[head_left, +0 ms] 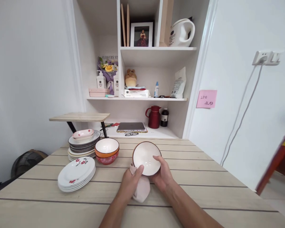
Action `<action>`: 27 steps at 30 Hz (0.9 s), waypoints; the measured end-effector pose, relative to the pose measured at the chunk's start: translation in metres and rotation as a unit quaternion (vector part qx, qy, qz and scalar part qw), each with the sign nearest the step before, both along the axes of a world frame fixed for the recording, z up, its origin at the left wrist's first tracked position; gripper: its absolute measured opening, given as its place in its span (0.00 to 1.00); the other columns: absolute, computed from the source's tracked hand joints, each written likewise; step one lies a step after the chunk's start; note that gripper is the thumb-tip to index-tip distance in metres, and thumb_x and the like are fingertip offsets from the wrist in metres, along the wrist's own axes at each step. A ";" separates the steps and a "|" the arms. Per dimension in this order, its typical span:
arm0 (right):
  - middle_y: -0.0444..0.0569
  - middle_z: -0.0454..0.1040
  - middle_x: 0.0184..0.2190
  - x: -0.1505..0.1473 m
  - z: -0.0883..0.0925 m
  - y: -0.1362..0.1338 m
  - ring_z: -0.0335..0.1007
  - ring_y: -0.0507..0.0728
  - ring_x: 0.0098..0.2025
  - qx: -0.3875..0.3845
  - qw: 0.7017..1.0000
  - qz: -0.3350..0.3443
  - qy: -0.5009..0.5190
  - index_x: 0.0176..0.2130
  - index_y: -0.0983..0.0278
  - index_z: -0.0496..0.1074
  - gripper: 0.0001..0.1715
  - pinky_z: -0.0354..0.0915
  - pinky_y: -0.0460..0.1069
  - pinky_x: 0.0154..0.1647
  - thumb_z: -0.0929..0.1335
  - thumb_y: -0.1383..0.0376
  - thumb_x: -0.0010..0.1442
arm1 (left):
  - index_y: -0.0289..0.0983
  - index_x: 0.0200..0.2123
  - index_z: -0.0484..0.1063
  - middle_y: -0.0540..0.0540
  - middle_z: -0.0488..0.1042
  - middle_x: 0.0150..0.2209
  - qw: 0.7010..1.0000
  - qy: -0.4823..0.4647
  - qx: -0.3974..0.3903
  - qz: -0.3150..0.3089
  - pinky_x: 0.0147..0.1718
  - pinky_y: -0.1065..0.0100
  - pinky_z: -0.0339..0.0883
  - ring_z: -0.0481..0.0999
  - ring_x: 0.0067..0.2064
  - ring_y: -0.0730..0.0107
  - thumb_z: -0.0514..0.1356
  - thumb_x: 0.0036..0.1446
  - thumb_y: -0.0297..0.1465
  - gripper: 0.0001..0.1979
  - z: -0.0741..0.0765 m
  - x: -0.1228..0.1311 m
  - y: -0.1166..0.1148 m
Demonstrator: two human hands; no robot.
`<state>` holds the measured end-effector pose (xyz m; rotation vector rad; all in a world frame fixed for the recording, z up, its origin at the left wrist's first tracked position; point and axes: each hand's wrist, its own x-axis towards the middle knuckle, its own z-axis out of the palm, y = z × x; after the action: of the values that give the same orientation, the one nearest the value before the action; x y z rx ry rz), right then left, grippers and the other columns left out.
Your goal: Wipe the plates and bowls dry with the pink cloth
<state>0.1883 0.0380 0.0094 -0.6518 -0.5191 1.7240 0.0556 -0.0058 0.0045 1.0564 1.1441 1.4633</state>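
A bowl [146,156] with a white inside and a brown rim is tilted toward me above the table. My right hand [163,174] grips its right side, thumb over the rim and fingers underneath. At the lower left of the bowl, my left hand [130,182] holds a pale pink cloth [142,190] against it, with the thumb on the rim. The cloth hangs below the bowl, between the hands. The fingers under the bowl are mostly hidden.
Stacked bowls [106,146] stand left of my hands, beside floral white plates [76,172] and a taller pile of dark-edged plates [84,142]. A small raised stand [79,117] is behind them. Shelves [137,99] rise beyond the wooden table [204,196].
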 end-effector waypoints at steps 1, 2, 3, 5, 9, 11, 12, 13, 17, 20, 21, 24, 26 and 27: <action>0.53 0.81 0.39 0.001 -0.002 0.003 0.76 0.67 0.45 -0.006 1.000 -0.008 0.005 0.41 0.64 0.73 0.17 0.72 0.60 0.44 0.70 0.60 0.50 | 0.33 0.35 0.80 0.40 0.82 0.33 1.000 -0.004 -0.003 0.003 0.39 0.64 0.70 0.80 0.40 0.52 0.70 0.42 0.47 0.23 -0.001 -0.001 0.001; 0.52 0.81 0.39 0.004 -0.003 0.007 0.76 0.67 0.45 -0.012 1.000 -0.019 0.011 0.41 0.63 0.72 0.17 0.73 0.60 0.44 0.69 0.60 0.50 | 0.33 0.33 0.79 0.40 0.81 0.32 1.000 -0.010 -0.008 0.011 0.37 0.64 0.70 0.79 0.37 0.54 0.71 0.41 0.48 0.24 -0.002 -0.003 0.003; 0.52 0.80 0.40 0.007 -0.004 0.010 0.76 0.66 0.46 -0.016 0.999 -0.032 0.016 0.42 0.61 0.72 0.17 0.73 0.61 0.43 0.69 0.61 0.51 | 0.33 0.32 0.78 0.40 0.81 0.31 0.999 -0.019 -0.014 0.023 0.35 0.64 0.70 0.79 0.35 0.55 0.71 0.40 0.49 0.25 -0.003 -0.005 0.005; 0.50 0.80 0.40 0.016 -0.005 0.017 0.76 0.66 0.46 -0.023 0.998 -0.057 0.023 0.44 0.59 0.70 0.19 0.73 0.62 0.42 0.68 0.62 0.51 | 0.33 0.35 0.77 0.40 0.81 0.33 0.997 -0.046 -0.021 0.053 0.35 0.65 0.71 0.80 0.36 0.57 0.70 0.41 0.50 0.27 -0.006 -0.008 0.006; 0.49 0.79 0.39 0.032 -0.004 0.027 0.76 0.66 0.44 -0.036 0.996 -0.078 0.024 0.48 0.58 0.68 0.24 0.74 0.63 0.42 0.67 0.65 0.49 | 0.38 0.49 0.73 0.41 0.79 0.49 0.991 -0.110 0.000 0.079 0.44 0.64 0.71 0.78 0.48 0.59 0.67 0.49 0.47 0.28 -0.005 -0.009 0.004; 0.49 0.79 0.38 0.034 -0.003 0.028 0.76 0.65 0.43 -0.044 0.996 -0.073 0.018 0.48 0.59 0.68 0.25 0.74 0.63 0.42 0.67 0.67 0.48 | 0.40 0.53 0.71 0.42 0.78 0.51 0.984 -0.160 0.021 0.073 0.49 0.62 0.70 0.77 0.52 0.58 0.68 0.49 0.41 0.28 -0.004 -0.008 0.002; 0.50 0.79 0.38 0.034 -0.003 0.027 0.76 0.65 0.42 -0.047 0.997 -0.068 0.013 0.48 0.60 0.68 0.25 0.74 0.62 0.42 0.68 0.68 0.48 | 0.41 0.54 0.70 0.42 0.78 0.51 0.980 -0.185 0.033 0.069 0.52 0.61 0.68 0.76 0.54 0.58 0.68 0.48 0.37 0.29 -0.003 -0.007 0.001; 0.51 0.79 0.37 0.032 -0.003 0.026 0.76 0.64 0.42 -0.050 0.997 -0.060 0.007 0.47 0.61 0.69 0.24 0.74 0.62 0.41 0.68 0.68 0.48 | 0.41 0.55 0.70 0.42 0.78 0.51 0.975 -0.206 0.044 0.066 0.55 0.60 0.66 0.75 0.55 0.57 0.69 0.46 0.34 0.30 -0.002 -0.006 0.001; 0.55 0.80 0.36 0.019 -0.003 0.018 0.77 0.65 0.39 -0.061 0.998 -0.023 -0.015 0.46 0.66 0.71 0.23 0.74 0.60 0.40 0.70 0.67 0.48 | 0.40 0.57 0.68 0.41 0.76 0.54 0.973 -0.214 0.066 0.055 0.61 0.59 0.61 0.72 0.58 0.57 0.69 0.47 0.32 0.32 0.000 -0.004 -0.001; 0.55 0.80 0.35 0.012 -0.002 0.012 0.77 0.65 0.39 -0.069 0.997 -0.005 -0.024 0.47 0.67 0.71 0.24 0.74 0.60 0.40 0.70 0.66 0.49 | 0.41 0.57 0.67 0.41 0.74 0.57 0.975 -0.198 0.073 0.069 0.61 0.59 0.60 0.72 0.58 0.58 0.70 0.49 0.35 0.32 -0.001 -0.005 0.001; 0.54 0.80 0.35 0.011 -0.001 0.011 0.77 0.65 0.38 -0.071 0.997 -0.002 -0.025 0.47 0.66 0.70 0.24 0.74 0.60 0.40 0.70 0.66 0.49 | 0.41 0.57 0.67 0.41 0.73 0.57 0.975 -0.194 0.075 0.076 0.61 0.59 0.61 0.72 0.58 0.58 0.70 0.49 0.35 0.32 -0.002 -0.006 0.002; 0.53 0.80 0.35 0.009 0.001 0.009 0.78 0.64 0.38 -0.073 0.997 0.005 -0.028 0.47 0.65 0.70 0.23 0.74 0.59 0.40 0.70 0.65 0.50 | 0.41 0.57 0.67 0.41 0.73 0.57 0.977 -0.168 0.080 0.101 0.60 0.58 0.62 0.72 0.58 0.57 0.69 0.50 0.38 0.31 -0.008 -0.008 0.006; 0.53 0.80 0.34 0.008 0.002 0.007 0.77 0.63 0.37 -0.074 0.997 0.012 -0.031 0.46 0.65 0.70 0.21 0.73 0.59 0.40 0.70 0.65 0.51 | 0.41 0.55 0.69 0.40 0.74 0.55 0.980 -0.103 0.105 0.136 0.61 0.58 0.60 0.71 0.59 0.56 0.68 0.50 0.39 0.29 -0.010 -0.008 0.008; 0.53 0.80 0.34 0.007 0.003 0.006 0.77 0.63 0.36 -0.074 0.997 0.017 -0.034 0.46 0.65 0.70 0.20 0.73 0.59 0.39 0.70 0.65 0.51 | 0.40 0.55 0.70 0.40 0.74 0.55 0.977 -0.054 0.134 0.156 0.61 0.59 0.59 0.70 0.60 0.55 0.67 0.51 0.38 0.27 -0.011 -0.007 0.008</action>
<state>0.1957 0.0439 0.0128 -0.8131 -0.4542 1.7899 0.0482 0.0018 -0.0064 0.9938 1.0899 1.9429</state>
